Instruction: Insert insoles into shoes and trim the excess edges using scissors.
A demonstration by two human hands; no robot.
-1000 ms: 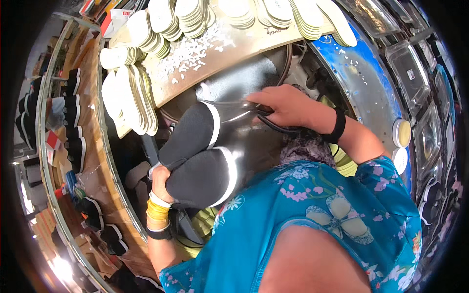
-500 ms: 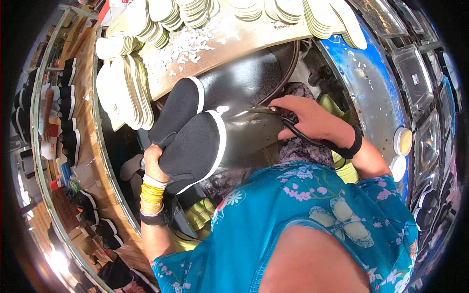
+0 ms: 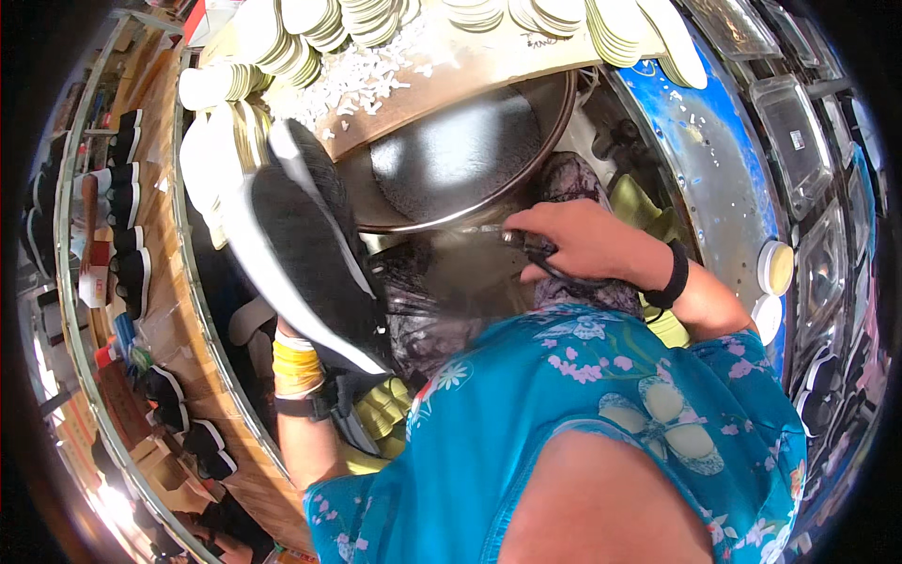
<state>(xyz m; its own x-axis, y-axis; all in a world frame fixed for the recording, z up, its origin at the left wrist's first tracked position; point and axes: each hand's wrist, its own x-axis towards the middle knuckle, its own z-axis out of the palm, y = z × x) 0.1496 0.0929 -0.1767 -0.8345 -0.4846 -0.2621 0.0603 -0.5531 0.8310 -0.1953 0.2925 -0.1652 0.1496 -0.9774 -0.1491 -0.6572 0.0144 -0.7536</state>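
A pair of black slip-on shoes with white sole edges is tilted up at the left, partly smeared by motion. My left hand grips them from below. Its fingers are hidden behind the shoes; yellow bands show at the wrist. To the right, over my lap, my right hand is closed around black-handled scissors. The blades point left, apart from the shoes, and are hard to make out against the dark background.
A round metal-rimmed basin lies ahead. Beyond it, a board carries white scraps and stacks of pale insoles. A blue-edged metal surface is at the right; more black shoes line the left shelf.
My left hand has turned the shoes and drawn them left, away from the scissors. The dark basin shows more. My right hand has shifted slightly left and down with the scissors.
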